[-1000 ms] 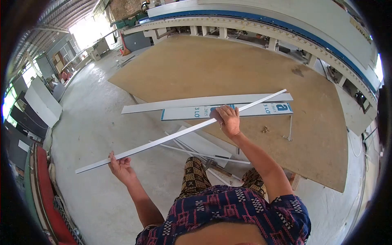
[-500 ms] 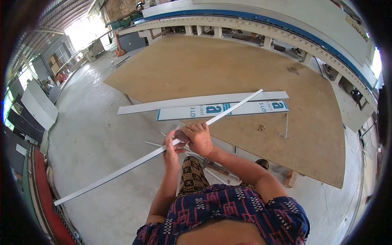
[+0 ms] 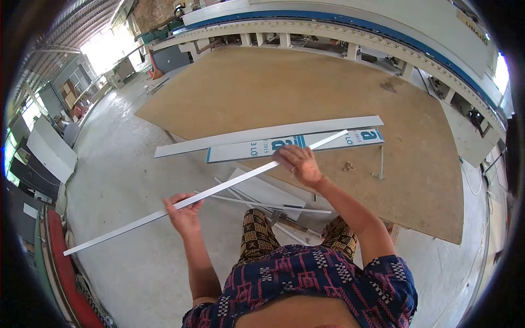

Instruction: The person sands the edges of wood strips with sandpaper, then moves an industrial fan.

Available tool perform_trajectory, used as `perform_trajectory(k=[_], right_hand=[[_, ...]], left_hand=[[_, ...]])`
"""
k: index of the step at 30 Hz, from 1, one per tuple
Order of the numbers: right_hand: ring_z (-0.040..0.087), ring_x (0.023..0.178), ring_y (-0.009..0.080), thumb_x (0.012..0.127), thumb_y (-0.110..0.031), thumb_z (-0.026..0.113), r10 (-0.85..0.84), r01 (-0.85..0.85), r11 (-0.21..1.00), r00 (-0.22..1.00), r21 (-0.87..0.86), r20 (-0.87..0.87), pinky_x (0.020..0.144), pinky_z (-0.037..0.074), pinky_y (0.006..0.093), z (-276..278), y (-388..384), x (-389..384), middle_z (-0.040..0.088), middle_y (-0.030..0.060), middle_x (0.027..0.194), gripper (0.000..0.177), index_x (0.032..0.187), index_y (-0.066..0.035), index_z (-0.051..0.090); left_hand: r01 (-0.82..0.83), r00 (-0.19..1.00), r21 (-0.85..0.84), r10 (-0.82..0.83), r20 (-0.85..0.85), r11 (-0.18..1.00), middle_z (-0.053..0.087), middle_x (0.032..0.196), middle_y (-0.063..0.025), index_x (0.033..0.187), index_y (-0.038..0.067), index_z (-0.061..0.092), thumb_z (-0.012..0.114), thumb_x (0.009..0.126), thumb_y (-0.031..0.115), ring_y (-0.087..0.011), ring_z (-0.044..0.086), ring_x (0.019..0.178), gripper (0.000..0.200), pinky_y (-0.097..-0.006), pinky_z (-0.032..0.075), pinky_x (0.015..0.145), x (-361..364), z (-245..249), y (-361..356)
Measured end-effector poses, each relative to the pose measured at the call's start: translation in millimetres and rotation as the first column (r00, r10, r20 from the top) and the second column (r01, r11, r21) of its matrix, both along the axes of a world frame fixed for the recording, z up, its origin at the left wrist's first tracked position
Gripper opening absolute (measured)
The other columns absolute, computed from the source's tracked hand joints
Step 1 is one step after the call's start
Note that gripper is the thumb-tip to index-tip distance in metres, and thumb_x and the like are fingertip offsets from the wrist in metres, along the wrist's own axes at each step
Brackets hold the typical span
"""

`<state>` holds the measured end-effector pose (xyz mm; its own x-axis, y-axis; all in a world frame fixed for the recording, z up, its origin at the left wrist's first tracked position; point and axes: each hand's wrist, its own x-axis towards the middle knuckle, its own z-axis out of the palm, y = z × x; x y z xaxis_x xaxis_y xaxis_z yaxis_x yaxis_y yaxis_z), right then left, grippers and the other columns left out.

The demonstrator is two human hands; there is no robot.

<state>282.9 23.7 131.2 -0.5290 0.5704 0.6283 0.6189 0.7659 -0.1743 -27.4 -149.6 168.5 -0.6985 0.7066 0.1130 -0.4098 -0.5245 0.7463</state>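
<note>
A long, thin white strip [image 3: 240,179] slants across in front of me, its far end over the table. Near its lower half my left hand [image 3: 185,214] grips it, the thumb and fingers around it. My right hand [image 3: 299,165] is closed over the strip farther up, fingers bent across the top; whether anything else lies under that palm is hidden. Just beyond, a white panel strip with blue lettering [image 3: 240,151] and a plain white strip [image 3: 262,130] lie side by side on the brown tabletop [image 3: 262,82], their left ends overhanging its edge.
Several loose white strips [image 3: 262,205] and a white sheet [image 3: 268,188] lie low by my knees. A thin metal rod [image 3: 381,163] and small brownish bits [image 3: 348,166] rest on the table. A long machine with a blue band [image 3: 328,17] runs behind it.
My hands have moved apart: the left down the strip toward the lower left, the right up along it. A small brownish-grey piece seen between them earlier is now out of sight.
</note>
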Motion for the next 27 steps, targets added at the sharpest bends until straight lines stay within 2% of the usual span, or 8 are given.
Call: perform_trajectory(k=[3,10,14,16,17,20,23,27], right_hand=[[0.04,0.118,0.0241,0.082,-0.023,0.054,-0.175,0.172,0.985,0.975,0.033,0.139,0.094,0.03,0.0481,-27,29,40,0.046,0.0011,0.125,0.039,0.121,-0.022,0.048],[0.039,0.118,0.0207,0.083,-0.023,0.051,-0.419,0.426,0.903,0.902,-0.056,0.107,0.094,0.03,0.0439,-35,54,146,0.046,0.0006,0.125,0.038,0.12,-0.019,0.048],[0.055,0.096,0.0283,0.086,-0.016,0.047,-0.597,0.597,0.797,0.759,-0.088,-0.259,0.08,0.042,0.0352,-63,82,218,0.06,0.008,0.103,0.025,0.108,-0.01,0.058],[0.058,0.089,0.0266,0.085,-0.019,0.049,-0.675,0.599,0.734,0.595,-0.32,-0.436,0.075,0.044,0.0341,-53,77,216,0.062,0.0071,0.096,0.025,0.105,-0.007,0.059],[0.059,0.085,0.0257,0.085,-0.021,0.05,-0.71,0.568,0.701,0.498,-0.432,-0.498,0.073,0.045,0.0336,-47,75,215,0.063,0.0066,0.093,0.025,0.103,-0.006,0.06],[0.06,0.078,0.0198,0.082,-0.023,0.055,-0.478,-0.138,0.796,0.454,-0.59,-0.752,0.07,0.047,0.0319,-22,57,161,0.064,0.0055,0.087,0.029,0.102,-0.002,0.06],[0.058,0.08,0.0158,0.084,-0.018,0.055,-0.312,-0.566,0.606,0.477,-0.559,-0.822,0.073,0.047,0.0306,15,14,81,0.062,0.0036,0.093,0.023,0.103,-0.005,0.061],[0.054,0.095,0.0145,0.086,-0.018,0.054,-0.147,-0.752,0.335,0.554,-0.568,-0.82,0.082,0.044,0.0296,58,-41,-10,0.06,0.0036,0.101,0.031,0.114,-0.006,0.053]], left_hand=[[-0.002,1.0,0.029,0.002,0.011,1.0,0.059,0.073,-0.0128,0.085,0.004,0.052,0.041,0.086,0.051,-0.0258,0.061,0.065,0.048,-0.0393,0.056,0.052,-22,1,-14],[-0.127,0.989,0.004,0.127,0.075,0.992,0.058,0.068,-0.0081,0.083,0.007,0.054,0.044,0.084,0.055,-0.0208,0.059,0.059,0.049,-0.0362,0.054,0.047,-67,1,-42],[-0.233,0.961,-0.045,0.237,0.144,0.972,0.056,0.067,-0.0054,0.084,0.007,0.054,0.045,0.083,0.055,-0.0182,0.056,0.058,0.049,-0.0333,0.051,0.048,-84,1,-46],[-0.235,0.953,-0.027,0.236,0.189,0.972,0.056,0.068,-0.005,0.085,0.007,0.054,0.046,0.084,0.054,-0.0181,0.056,0.059,0.047,-0.0333,0.051,0.052,-83,1,-42],[-0.211,0.955,0.005,0.205,0.213,0.977,0.056,0.069,-0.0051,0.085,0.007,0.055,0.047,0.084,0.052,-0.0184,0.056,0.061,0.046,-0.0336,0.051,0.054,-80,-3,-33],[-0.024,0.975,0.124,-0.004,0.221,0.992,0.056,0.079,-0.0069,0.091,0.006,0.054,0.051,0.084,0.044,-0.0212,0.056,0.074,0.039,-0.0391,0.05,0.068,-75,-34,-4],[0.133,0.927,0.149,-0.176,0.332,0.98,0.057,0.082,-0.0084,0.095,0.007,0.053,0.054,0.084,0.041,-0.0238,0.056,0.083,0.036,-0.0426,0.048,0.077,-23,-24,39],[0.408,0.855,0.282,-0.472,0.215,0.868,0.059,0.094,-0.0143,0.099,0.006,0.055,0.048,0.089,0.033,-0.0269,0.058,0.09,0.03,-0.0432,0.049,0.08,40,-19,69]])
